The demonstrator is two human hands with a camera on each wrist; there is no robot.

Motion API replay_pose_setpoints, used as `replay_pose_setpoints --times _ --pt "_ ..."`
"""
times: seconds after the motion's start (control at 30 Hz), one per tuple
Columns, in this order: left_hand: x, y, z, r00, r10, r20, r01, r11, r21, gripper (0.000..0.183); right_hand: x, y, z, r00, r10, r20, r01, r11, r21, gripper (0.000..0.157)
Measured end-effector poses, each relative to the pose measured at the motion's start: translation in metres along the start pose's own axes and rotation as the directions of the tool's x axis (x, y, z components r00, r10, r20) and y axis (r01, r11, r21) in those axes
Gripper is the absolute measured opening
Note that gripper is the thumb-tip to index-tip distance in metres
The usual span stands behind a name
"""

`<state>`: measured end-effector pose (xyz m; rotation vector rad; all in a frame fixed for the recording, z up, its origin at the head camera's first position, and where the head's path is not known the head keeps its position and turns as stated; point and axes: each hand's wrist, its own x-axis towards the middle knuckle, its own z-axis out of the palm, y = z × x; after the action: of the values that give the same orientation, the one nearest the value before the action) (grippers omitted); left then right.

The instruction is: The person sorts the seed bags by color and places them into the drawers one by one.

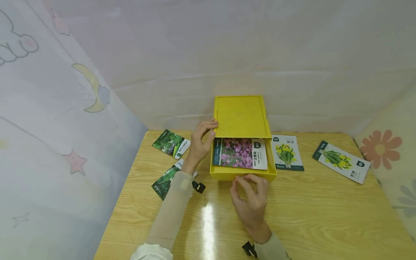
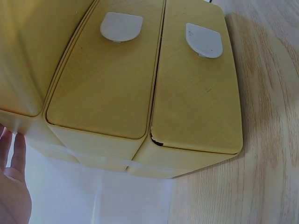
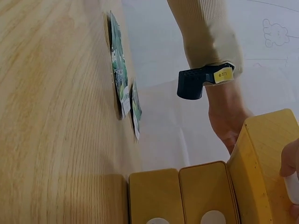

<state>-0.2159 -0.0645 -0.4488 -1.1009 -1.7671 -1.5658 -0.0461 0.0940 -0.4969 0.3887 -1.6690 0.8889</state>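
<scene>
A yellow drawer cabinet [image 1: 241,116] stands at the back of the table, its top drawer [image 1: 224,174] pulled out toward me. Inside that drawer lie seed packets, the uppermost a pink-flowered seed packet [image 1: 238,153]. My left hand [image 1: 199,142] rests against the cabinet's left side near the top, its fingers fairly straight. At the drawer's front, my right hand [image 1: 251,198] pinches the white handle [image 3: 293,187], which the fingers hide in the head view. Two lower drawers with white handles [image 2: 121,26] are closed in the left wrist view.
Left of the cabinet lie two green seed packets [image 1: 169,143], the nearer partly behind my left forearm. To the right are a yellow-flowered packet [image 1: 288,152] and another like it [image 1: 342,161]. A pale cloth wall [image 1: 195,54] hangs behind the wooden table [image 1: 308,213].
</scene>
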Motion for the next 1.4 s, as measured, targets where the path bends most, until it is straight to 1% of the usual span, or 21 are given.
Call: replay_pose_setpoints --times 0.13,0.53,0.77,1.0,1.2,1.4 --pt "0.0 0.001 0.0 1.0 0.003 -0.001 -0.003 1.0 -0.002 0.025 0.0 0.001 0.0 1.0 0.01 0.008 -0.01 1.0 -0.001 0.021" --pt "-0.001 0.002 0.0 1.0 -0.027 -0.001 0.027 0.999 -0.017 0.025 0.004 0.005 0.003 0.999 0.022 0.025 -0.022 1.0 0.01 0.023" --pt "-0.002 0.002 0.0 1.0 -0.027 0.003 0.027 1.0 -0.01 0.025 0.004 0.007 0.006 0.999 0.025 0.024 -0.025 1.0 0.011 0.022" --pt "-0.002 0.003 0.0 0.999 -0.032 -0.01 0.032 0.999 -0.004 0.023 0.003 0.012 0.008 0.999 0.029 0.035 -0.029 1.0 0.0 0.023" --pt "-0.001 0.003 0.0 0.999 -0.036 -0.003 0.036 0.999 -0.031 0.024 0.004 0.016 0.01 0.998 0.04 0.044 -0.041 0.999 0.004 0.024" --pt "0.0 0.004 -0.002 0.999 -0.048 0.009 0.048 0.998 -0.035 0.023 0.005 0.02 0.012 0.998 0.042 0.045 -0.042 0.999 0.018 0.024"
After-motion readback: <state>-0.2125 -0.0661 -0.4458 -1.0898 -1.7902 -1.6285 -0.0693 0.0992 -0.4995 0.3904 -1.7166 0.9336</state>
